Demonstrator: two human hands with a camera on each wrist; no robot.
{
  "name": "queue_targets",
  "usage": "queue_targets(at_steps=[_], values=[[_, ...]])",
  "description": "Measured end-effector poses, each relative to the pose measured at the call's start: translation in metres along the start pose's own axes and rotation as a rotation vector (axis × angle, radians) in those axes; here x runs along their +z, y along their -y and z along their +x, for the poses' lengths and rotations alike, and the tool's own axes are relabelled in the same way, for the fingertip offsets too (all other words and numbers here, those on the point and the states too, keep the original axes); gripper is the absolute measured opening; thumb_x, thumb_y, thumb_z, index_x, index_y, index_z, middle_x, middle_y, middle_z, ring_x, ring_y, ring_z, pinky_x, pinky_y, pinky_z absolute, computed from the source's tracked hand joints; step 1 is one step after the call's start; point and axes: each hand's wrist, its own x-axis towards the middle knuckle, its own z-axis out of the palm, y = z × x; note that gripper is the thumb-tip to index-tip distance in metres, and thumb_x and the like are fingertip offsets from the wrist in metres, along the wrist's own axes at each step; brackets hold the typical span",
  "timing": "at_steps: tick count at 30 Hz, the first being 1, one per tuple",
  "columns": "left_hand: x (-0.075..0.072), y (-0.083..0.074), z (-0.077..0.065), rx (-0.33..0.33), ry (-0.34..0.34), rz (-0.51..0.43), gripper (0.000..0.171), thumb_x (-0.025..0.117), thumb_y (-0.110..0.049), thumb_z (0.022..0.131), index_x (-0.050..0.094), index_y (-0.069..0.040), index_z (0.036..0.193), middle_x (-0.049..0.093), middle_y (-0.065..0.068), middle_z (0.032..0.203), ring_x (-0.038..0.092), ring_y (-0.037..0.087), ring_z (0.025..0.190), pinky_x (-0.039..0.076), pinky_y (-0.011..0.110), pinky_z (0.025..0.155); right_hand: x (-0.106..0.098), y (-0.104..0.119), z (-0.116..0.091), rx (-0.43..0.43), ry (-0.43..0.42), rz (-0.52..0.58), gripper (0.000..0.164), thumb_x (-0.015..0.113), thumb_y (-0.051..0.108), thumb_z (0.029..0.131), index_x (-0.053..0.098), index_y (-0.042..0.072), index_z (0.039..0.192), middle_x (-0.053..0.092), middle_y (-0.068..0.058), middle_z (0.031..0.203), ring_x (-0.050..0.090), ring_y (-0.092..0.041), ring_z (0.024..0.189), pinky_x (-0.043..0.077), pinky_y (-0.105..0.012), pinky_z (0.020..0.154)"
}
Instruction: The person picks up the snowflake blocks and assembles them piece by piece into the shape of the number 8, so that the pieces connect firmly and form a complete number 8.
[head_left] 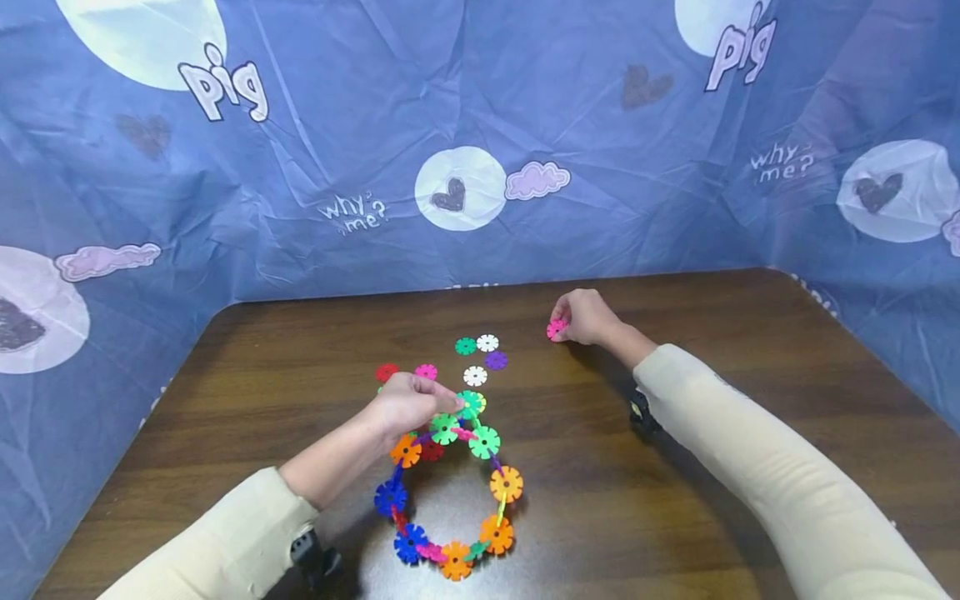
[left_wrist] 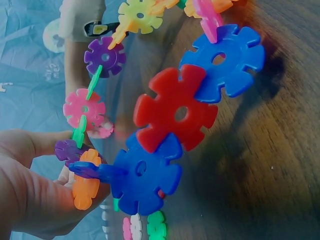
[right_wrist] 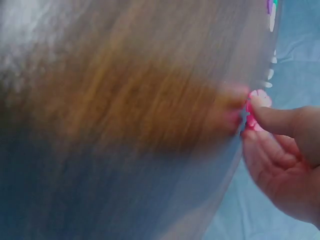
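Pink disc [head_left: 554, 332], partly covered, is pinched by right fingers [right_wrist: 281, 121]; left fingers [head_left: 439, 396] pinch a part-hidden green disc [head_left: 472, 406].

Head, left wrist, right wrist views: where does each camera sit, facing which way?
Head: worn on the head, facing forward and down at the table, flower-disc ring and blue backdrop; left hand, right hand and sleeves show.
Left wrist: on that wrist, facing the flower-disc ring; left hand and, beyond, right arm show.
Right wrist: on that wrist, facing the table; only the right hand shows.
Head and right wrist share the right hand's pink disc.
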Motion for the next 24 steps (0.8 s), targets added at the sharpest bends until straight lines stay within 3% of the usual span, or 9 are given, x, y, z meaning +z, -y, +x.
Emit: queue_targets(at_steps=[5, 10, 18, 21, 24], values=[[0.0, 0.0, 0.0, 0.005, -0.004, 0.023, 0.018, 0.068, -0.021, 0.088, 0.071, -0.007, 0.098, 0.061, 0.01, 0.119, 0.053, 0.025, 0.106, 0.044, 0.046, 0.093, 0.002, 0.008, -0.006, -0.043, 0.003, 0.215, 0.006, 0.079, 0.003, 0.075, 0.073, 0.002, 0.079, 0.072, -0.009, 0.069, 0.054, -0.005, 0.051, 0.045, -0.018, 0.048], [0.0, 0.001, 0.002, -0.003, -0.01, 0.023, 0.018, 0.069, -0.021, 0.088, 0.072, -0.008, 0.099, 0.062, 0.009, 0.119, 0.053, 0.025, 0.106, 0.045, 0.044, 0.091, 0.01, 0.022, -0.015, -0.097, 0.033, 0.359, 0.007, 0.08, 0.003, 0.075, 0.074, 0.001, 0.079, 0.072, -0.011, 0.069, 0.058, -0.007, 0.05, 0.049, -0.02, 0.046], [-0.002, 0.003, 0.008, -0.015, -0.021, 0.033, 0.018, 0.07, -0.022, 0.087, 0.073, -0.009, 0.099, 0.065, 0.007, 0.114, 0.055, 0.023, 0.103, 0.046, 0.036, 0.084, 0.015, 0.06, -0.029, -0.244, 0.15, 0.653, 0.009, 0.075, -0.004, 0.077, 0.071, -0.008, 0.085, 0.073, -0.022, 0.08, 0.07, -0.023, 0.062, 0.061, -0.042, 0.064], [-0.003, 0.002, 0.009, -0.02, -0.023, 0.031, 0.018, 0.071, -0.023, 0.086, 0.074, -0.01, 0.098, 0.066, 0.007, 0.112, 0.056, 0.024, 0.106, 0.047, 0.038, 0.087, 0.016, 0.073, -0.035, -0.3, 0.19, 0.704, 0.009, 0.074, -0.004, 0.079, 0.071, -0.009, 0.086, 0.073, -0.024, 0.083, 0.072, -0.026, 0.066, 0.06, -0.045, 0.067], [-0.003, 0.001, 0.009, -0.02, -0.017, 0.019, 0.018, 0.071, -0.023, 0.086, 0.074, -0.009, 0.098, 0.068, 0.007, 0.112, 0.056, 0.026, 0.11, 0.047, 0.043, 0.093, 0.017, 0.081, -0.039, -0.341, 0.188, 0.714, 0.009, 0.074, -0.003, 0.079, 0.071, -0.009, 0.086, 0.073, -0.024, 0.084, 0.072, -0.02, 0.067, 0.06, -0.044, 0.067]])
